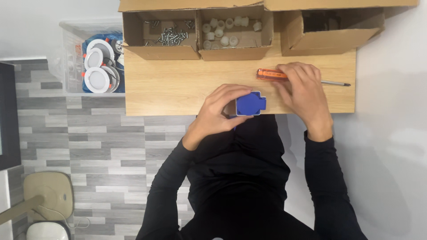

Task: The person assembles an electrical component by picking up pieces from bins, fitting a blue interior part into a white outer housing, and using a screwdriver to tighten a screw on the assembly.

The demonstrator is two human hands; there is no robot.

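- Left hand (216, 113) is clamped around a blue socket housing (250, 103), held at the near edge of the wooden table (169, 86)
- Right hand (302, 89) lies curled over an orange-handled screwdriver (270, 74) flat on the table; whether it actually grips is unclear
- Risk, as I judge it: the housing sits over the edge; a loosened hold would drop it
- The round shaft could roll; cardboard boxes of screws (171, 35) and white plugs (222, 32) stand behind

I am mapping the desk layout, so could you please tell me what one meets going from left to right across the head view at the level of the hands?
Clear plastic bin of round white lamps → left hand → blue square plastic socket housing → right hand → bare metal shaft of the orange-handled screwdriver.
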